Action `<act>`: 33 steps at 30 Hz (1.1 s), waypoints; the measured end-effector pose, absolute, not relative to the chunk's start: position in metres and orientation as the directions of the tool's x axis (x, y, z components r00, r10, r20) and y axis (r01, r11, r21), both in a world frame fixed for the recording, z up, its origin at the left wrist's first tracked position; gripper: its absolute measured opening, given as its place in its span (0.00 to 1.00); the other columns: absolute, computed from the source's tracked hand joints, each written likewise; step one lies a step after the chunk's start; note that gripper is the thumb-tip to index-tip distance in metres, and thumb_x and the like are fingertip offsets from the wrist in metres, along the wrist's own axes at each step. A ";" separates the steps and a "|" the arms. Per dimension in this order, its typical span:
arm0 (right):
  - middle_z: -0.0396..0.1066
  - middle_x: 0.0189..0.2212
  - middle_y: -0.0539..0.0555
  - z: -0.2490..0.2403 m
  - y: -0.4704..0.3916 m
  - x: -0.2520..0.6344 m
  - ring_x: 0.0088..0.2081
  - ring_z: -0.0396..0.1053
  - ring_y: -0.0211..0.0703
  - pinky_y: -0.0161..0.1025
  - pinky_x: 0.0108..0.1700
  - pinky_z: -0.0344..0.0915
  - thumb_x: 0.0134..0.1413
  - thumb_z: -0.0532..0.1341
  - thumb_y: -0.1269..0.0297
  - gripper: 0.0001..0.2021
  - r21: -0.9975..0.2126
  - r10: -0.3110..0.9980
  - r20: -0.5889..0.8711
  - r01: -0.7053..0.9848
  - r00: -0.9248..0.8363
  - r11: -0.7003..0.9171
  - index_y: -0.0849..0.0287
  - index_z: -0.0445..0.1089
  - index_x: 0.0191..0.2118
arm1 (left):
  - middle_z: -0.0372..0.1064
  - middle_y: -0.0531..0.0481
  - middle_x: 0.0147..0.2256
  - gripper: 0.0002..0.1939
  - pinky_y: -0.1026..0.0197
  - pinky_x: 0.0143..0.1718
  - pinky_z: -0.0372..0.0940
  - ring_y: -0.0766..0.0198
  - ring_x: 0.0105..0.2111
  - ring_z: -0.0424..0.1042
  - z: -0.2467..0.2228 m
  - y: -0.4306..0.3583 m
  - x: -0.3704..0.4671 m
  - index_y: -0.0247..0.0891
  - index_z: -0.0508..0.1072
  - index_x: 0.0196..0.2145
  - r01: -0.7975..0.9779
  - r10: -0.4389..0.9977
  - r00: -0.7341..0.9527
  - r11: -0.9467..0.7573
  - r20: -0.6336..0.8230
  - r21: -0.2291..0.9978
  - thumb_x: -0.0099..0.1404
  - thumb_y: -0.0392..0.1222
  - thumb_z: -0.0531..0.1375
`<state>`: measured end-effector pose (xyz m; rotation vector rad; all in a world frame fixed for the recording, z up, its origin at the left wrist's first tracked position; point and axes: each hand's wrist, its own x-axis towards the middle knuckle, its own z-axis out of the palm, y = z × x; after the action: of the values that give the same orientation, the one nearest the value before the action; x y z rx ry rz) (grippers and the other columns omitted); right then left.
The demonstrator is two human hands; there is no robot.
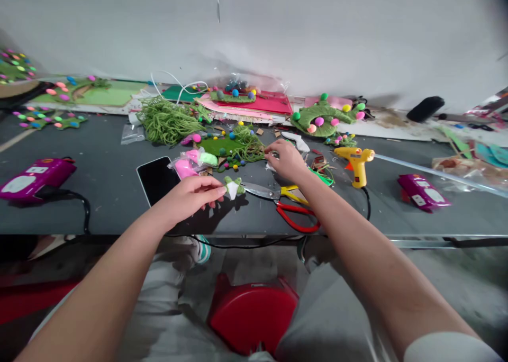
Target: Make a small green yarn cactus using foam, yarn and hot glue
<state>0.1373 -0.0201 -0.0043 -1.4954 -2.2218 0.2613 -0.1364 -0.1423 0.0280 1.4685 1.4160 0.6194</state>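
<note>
My left hand (pixel 198 193) pinches a small star (pixel 234 188) wrapped in green yarn, with a white patch on the side that faces me. It hangs a little above the table edge. My right hand (pixel 286 161) is farther back, fingers drawn together beside the loose end of a green yarn tangle (pixel 252 146); what its fingertips hold, if anything, is hidden. Between my hands lie scissors (pixel 296 206) with red and yellow handles, blades toward the star. Just behind the star is a green piece with coloured pompoms (pixel 231 164).
A black-screened phone (pixel 157 179) and bagged pink pompoms (pixel 186 166) lie left. To the right stands a yellow glue gun (pixel 357 166) with a cord. Purple devices (pixel 37 179) sit at both sides. Behind are a green yarn heap (pixel 169 119) and a pompom-trimmed wreath (pixel 317 117).
</note>
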 end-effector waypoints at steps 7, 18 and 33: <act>0.75 0.46 0.61 -0.010 -0.018 0.127 0.50 0.69 0.55 0.50 0.54 0.66 0.58 0.66 0.67 0.04 -0.449 0.935 0.251 0.826 -0.251 0.342 0.58 0.80 0.36 | 0.78 0.48 0.33 0.16 0.64 0.26 0.62 0.63 0.28 0.71 0.025 -0.143 -0.129 0.41 0.81 0.35 0.422 0.945 0.232 0.116 -0.231 0.899 0.63 0.57 0.66; 0.75 0.31 0.53 0.027 -0.032 0.144 0.34 0.69 0.42 0.39 0.39 0.64 0.64 0.59 0.61 0.10 -0.673 0.892 0.340 0.585 -0.297 0.451 0.60 0.74 0.35 | 0.77 0.49 0.31 0.17 0.58 0.32 0.62 0.59 0.28 0.71 0.025 -0.136 -0.091 0.42 0.80 0.35 0.633 0.954 0.301 -0.204 0.005 0.747 0.70 0.55 0.59; 0.74 0.38 0.54 0.037 -0.072 0.160 0.41 0.70 0.42 0.38 0.41 0.66 0.63 0.62 0.62 0.07 -0.721 0.857 0.374 0.471 -0.353 0.509 0.57 0.75 0.36 | 0.80 0.44 0.46 0.14 0.60 0.45 0.70 0.57 0.41 0.79 0.020 -0.087 -0.022 0.38 0.78 0.50 0.445 0.896 0.232 -0.444 0.379 0.778 0.69 0.40 0.60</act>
<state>0.1599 -0.0722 0.0369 -1.0850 -1.9982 0.6533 -0.0217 -0.0873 0.0197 1.9908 1.2257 1.1373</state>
